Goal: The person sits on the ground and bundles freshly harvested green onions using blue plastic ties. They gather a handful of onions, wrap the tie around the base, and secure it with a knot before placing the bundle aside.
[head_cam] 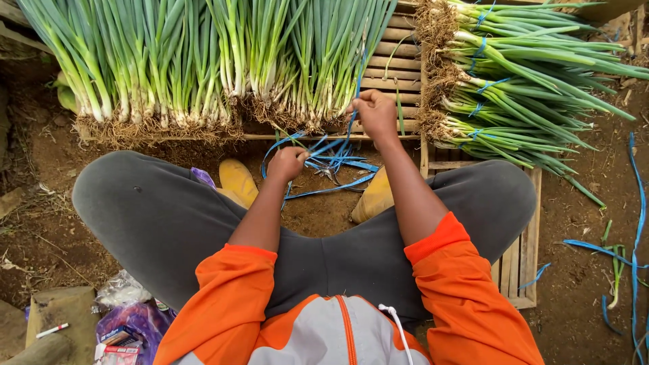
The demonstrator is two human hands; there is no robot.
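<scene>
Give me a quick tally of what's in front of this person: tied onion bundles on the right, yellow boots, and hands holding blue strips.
Tied green onion bundles, stacked at right: 4
Yellow boots: 2
Hands on the blue strips: 2, the left hand and the right hand
Total: 8
The loose onions along the wooden pallet are too many to count.

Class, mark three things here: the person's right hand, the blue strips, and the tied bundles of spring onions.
right hand (376, 113), head view, back of the fist
blue strips (336, 157), head view, tangle between the boots
tied bundles (503, 111), head view, green stalks
</scene>
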